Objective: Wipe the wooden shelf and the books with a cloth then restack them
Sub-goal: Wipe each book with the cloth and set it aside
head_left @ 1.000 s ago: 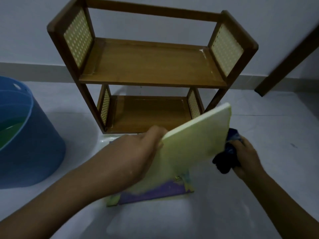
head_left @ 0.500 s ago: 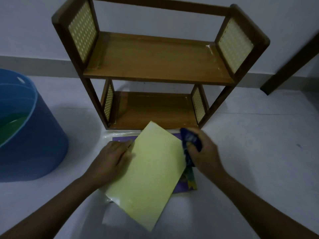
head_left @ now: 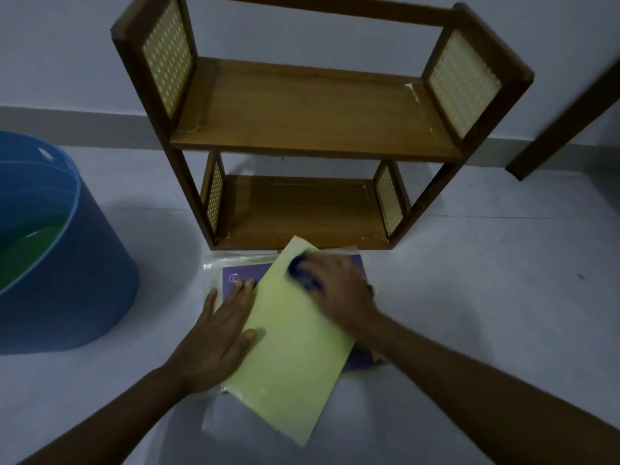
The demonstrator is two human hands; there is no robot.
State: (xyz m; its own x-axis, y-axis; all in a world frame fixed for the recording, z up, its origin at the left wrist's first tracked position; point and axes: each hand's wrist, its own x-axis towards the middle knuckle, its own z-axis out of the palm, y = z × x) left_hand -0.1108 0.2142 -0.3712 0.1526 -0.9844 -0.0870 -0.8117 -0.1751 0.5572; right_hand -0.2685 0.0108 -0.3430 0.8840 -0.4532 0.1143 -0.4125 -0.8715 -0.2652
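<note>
Now flat, yellow book (head_left: 295, 347) is pinned by open left hand (head_left: 218, 333); right hand (head_left: 339, 290) clutching blue cloth (head_left: 302, 271) should sweep from far corner, pressing evenly.

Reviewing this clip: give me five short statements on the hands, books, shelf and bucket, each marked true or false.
1. The right hand presses a dark blue cloth onto the yellow book. True.
2. The left hand is lifted clear of the books. False: it lies flat on the yellow book's left edge, fingertips reaching the purple book underneath.
3. Both tiers of the wooden shelf hold no books. True.
4. The yellow book stands upright on the lower tier. False: it lies flat on the floor stack in front of the shelf.
5. The blue bucket sits to the right of the shelf. False: it is on the left.
</note>
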